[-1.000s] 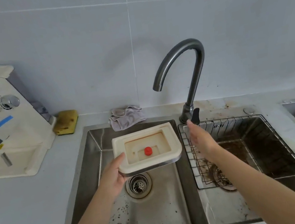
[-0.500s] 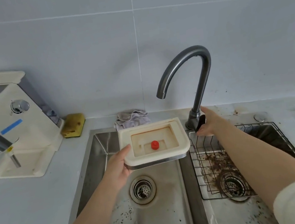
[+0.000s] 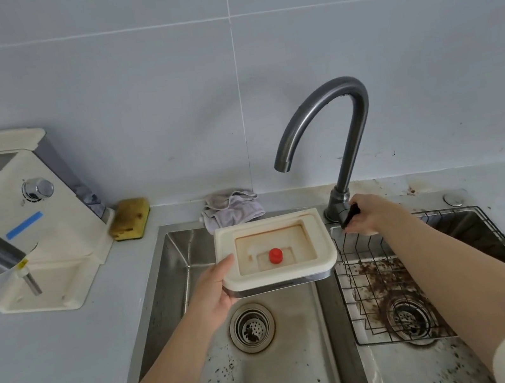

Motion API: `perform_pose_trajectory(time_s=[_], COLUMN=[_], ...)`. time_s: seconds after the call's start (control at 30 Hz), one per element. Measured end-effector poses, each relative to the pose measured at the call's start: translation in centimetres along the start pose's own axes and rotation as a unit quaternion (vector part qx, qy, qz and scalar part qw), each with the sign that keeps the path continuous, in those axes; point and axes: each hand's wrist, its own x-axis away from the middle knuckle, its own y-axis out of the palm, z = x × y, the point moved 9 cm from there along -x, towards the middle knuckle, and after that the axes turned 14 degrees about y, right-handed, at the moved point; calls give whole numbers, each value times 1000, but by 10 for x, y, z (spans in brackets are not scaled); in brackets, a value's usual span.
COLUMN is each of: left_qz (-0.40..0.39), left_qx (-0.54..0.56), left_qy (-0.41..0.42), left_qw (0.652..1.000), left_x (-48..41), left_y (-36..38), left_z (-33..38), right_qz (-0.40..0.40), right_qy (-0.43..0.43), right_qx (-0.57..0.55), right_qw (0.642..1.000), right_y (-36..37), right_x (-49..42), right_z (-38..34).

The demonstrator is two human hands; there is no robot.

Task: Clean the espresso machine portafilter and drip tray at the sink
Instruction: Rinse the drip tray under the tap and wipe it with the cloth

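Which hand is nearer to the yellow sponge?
Left. The left hand holds the tray, right of the sponge and nearer the camera. The right hand is farther right, gripping the tap lever.

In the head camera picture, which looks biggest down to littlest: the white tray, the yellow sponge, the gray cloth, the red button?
1. white tray: biggest, though it is nearest the camera.
2. gray cloth
3. yellow sponge: almost the cloth's size, so these two are unsure.
4. red button: littlest.

The left hand point(image 3: 214, 293) holds the cream drip tray point(image 3: 274, 251) over the left sink basin point(image 3: 274, 371); the right hand point(image 3: 370, 216) grips the black faucet lever point(image 3: 348, 215).
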Motion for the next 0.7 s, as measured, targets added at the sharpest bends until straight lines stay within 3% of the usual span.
perform_pose_trajectory(time_s=[0.17,0.7], left_qz=[-4,-1], left_qx=[-2,-4], left_qy=[-7,-9], left_qw=[1000,1000], left_x=[-2,-6], left_y=[-3,-15], left_z=[-2,-4], right_qz=[-43,-51], right_qy=[12,-1], right_qx=[-40,-17], right_qw=[998,999], right_y=[5,0], right_x=[7,-8], right_z=[6,8])
